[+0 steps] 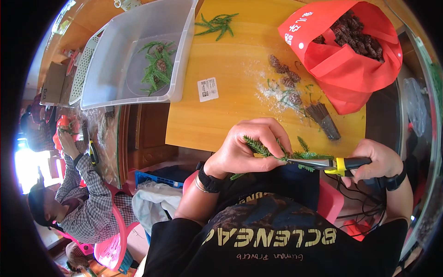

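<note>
My left hand (pixel 256 147) pinches a green fir sprig (pixel 258 147) between thumb and fingers, just past the table's front edge. From the right, my right hand (pixel 379 160) grips long-nosed pliers (pixel 318 163) with black and yellow handles. The pliers' tips reach the sprig beside my left thumb; what lies between the jaws is hidden. On the yellow table (pixel 221 124), a row of pine cones (pixel 287 79) lies amid white flakes. Close to them rests a bundle of thin dark wires (pixel 323 121).
A red bag (pixel 346 69) full of pine cones stands at the back right. The clear plastic bin (pixel 177 87) at the back left holds greenery with cones. A white label (pixel 207 89) and a loose green sprig (pixel 217 25) lie on the table. Someone in checked sleeves (pixel 94 189) works at the left.
</note>
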### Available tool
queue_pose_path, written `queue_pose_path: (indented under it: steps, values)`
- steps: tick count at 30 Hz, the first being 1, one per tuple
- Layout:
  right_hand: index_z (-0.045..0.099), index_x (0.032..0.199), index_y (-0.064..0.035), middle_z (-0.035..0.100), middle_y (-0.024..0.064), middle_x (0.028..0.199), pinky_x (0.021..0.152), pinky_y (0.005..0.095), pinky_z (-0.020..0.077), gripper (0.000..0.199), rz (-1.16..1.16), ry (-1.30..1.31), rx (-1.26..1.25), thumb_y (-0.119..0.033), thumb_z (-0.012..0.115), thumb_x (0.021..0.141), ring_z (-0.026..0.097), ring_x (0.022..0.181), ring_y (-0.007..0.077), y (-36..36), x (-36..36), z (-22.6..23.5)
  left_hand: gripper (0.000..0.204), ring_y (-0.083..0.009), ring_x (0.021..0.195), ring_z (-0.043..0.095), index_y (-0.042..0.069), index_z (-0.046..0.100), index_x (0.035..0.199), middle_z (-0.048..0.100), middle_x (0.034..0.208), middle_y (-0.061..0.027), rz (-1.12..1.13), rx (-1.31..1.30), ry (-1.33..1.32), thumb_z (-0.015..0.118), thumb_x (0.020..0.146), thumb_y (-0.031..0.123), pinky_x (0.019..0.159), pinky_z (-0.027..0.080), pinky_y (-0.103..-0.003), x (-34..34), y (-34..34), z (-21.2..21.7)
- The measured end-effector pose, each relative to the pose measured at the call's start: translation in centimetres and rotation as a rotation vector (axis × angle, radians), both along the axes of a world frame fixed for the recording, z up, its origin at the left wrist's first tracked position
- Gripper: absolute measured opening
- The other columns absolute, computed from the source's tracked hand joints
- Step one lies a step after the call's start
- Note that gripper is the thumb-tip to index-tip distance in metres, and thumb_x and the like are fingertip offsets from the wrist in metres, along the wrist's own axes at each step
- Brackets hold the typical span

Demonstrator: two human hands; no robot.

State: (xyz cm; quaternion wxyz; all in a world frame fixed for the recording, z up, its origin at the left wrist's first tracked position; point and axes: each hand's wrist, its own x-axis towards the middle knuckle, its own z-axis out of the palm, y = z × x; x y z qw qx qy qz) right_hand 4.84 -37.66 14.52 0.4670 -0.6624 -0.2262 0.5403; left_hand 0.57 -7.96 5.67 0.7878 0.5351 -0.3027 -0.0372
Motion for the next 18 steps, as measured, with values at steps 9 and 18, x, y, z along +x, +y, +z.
queue_pose_path:
  steps: [9, 18]
  values:
    - [0.058, 0.081, 0.0045, 0.04, 0.0015, 0.049, 0.053, 0.0303, 0.0423, 0.031, -0.102, 0.712, 0.178, -0.025, 0.054, 0.089, 0.058, 0.062, 0.0279, -1.0, 0.1, -2.7, 0.014, -0.0266, 0.076, 0.064, 0.005, 0.06, 0.072, 0.061, 0.08, -0.0134, -0.004, 0.003, -0.085, 0.071, 0.069, -0.002, 0.067, 0.053, -0.034, -0.2, -0.3, 0.9]
    - [0.038, 0.058, -0.0069, 0.063, 0.0199, 0.074, 0.08, 0.0508, 0.0442, 0.041, -0.024, 0.839, 0.39, -0.03, 0.053, 0.088, 0.055, 0.098, 0.0466, 0.4, -1.6, -2.5, 0.02, -0.0271, 0.08, 0.063, 0.004, 0.057, 0.083, 0.057, 0.083, -0.0151, -0.021, -0.123, 0.109, 0.07, 0.071, -0.002, 0.069, 0.051, -0.035, -0.5, -0.5, 0.6]
